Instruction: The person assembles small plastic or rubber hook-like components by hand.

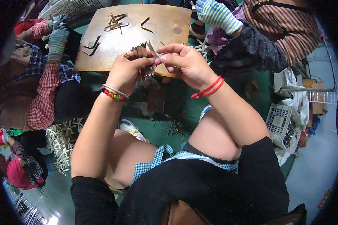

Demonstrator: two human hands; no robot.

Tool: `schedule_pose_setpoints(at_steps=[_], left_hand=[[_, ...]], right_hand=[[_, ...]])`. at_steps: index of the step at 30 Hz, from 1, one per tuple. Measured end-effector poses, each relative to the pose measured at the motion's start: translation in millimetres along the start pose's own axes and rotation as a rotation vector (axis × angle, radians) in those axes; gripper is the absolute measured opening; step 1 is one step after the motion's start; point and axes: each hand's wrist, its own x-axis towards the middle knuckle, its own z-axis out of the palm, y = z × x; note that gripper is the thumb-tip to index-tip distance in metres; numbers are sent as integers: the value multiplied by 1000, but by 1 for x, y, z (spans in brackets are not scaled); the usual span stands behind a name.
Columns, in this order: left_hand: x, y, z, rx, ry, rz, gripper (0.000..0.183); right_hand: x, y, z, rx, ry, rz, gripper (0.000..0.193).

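Observation:
Near the table's front edge, my left hand (127,71) is closed around a bunch of thin, silvery metal pieces (151,48). Some have toothed or pointed ends that stick up past the fingers; others hang below the palm. Their exact kind is unclear. My right hand (191,63) meets the left at the fingertips, its thumb and index finger pinched at the bunch. What sits in that pinch is too small to make out. Beyond the hands lies a low wooden table (154,18) bearing a small heap of narrow metal strips (116,23) and an angled, V-shaped metal piece (146,25).
Two more angled pieces (94,48) lie on the table's left side. Gloved co-workers sit left (58,41) and right (218,17). Small metal parts (174,127) are scattered on the green floor. White crates stand far left (73,9) and at right (279,122); pale cross-shaped parts (62,144) pile up left.

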Motion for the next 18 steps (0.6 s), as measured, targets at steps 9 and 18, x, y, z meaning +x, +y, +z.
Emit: schedule_pose_setpoints(at_steps=[9,18], left_hand=[[-4,-1,4,83,11,76,13],[-2,2,7,12,-1,39,15]], right_hand=[[-1,3,4,-122,58,-21,13],[7,12,-2,59,81,-46,10]])
